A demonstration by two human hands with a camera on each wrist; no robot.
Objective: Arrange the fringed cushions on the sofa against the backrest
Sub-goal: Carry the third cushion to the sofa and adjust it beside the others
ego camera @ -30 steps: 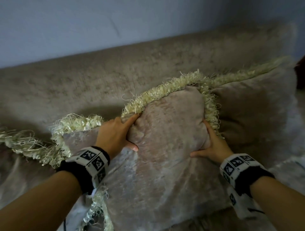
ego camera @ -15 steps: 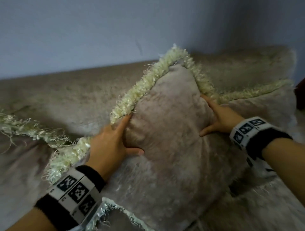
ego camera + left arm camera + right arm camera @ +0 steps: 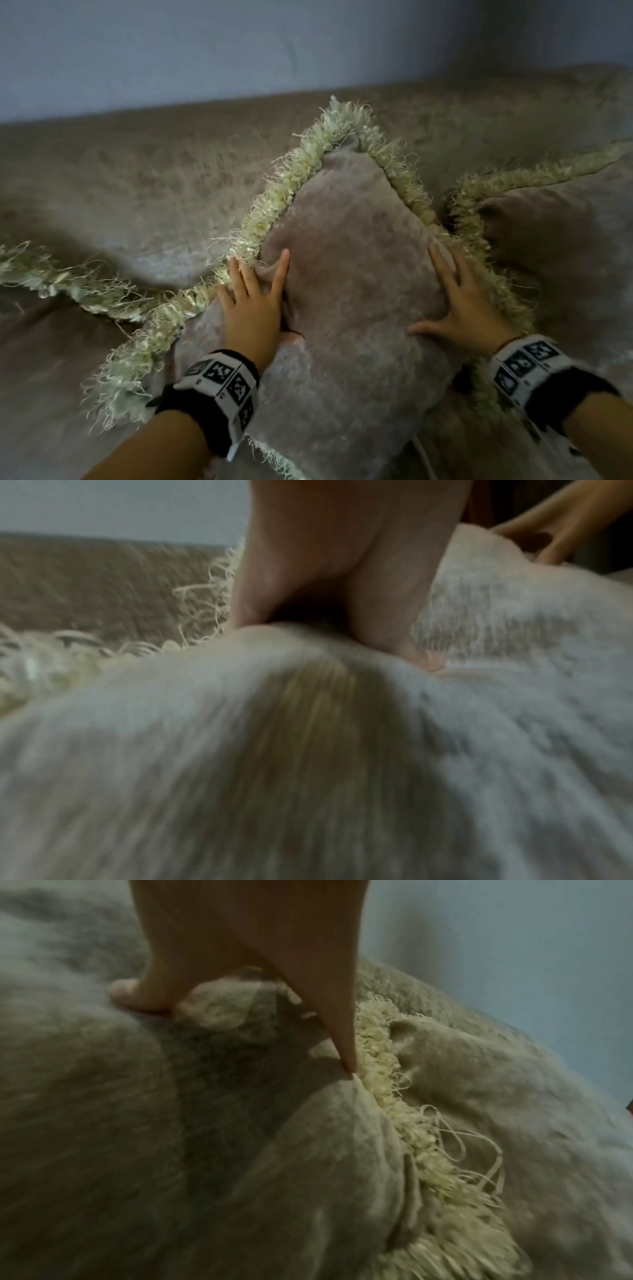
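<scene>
We found the middle fringed cushion point(image 3: 349, 281) standing corner-up against the sofa backrest point(image 3: 154, 178), our left hand point(image 3: 253, 308) and right hand point(image 3: 462, 308) laid flat on its face, fingers extended, gripping nothing. A second cushion point(image 3: 548, 233) lay just beside it on the right, fringes touching. A third cushion's fringe point(image 3: 51, 277) trailed at the left.
</scene>
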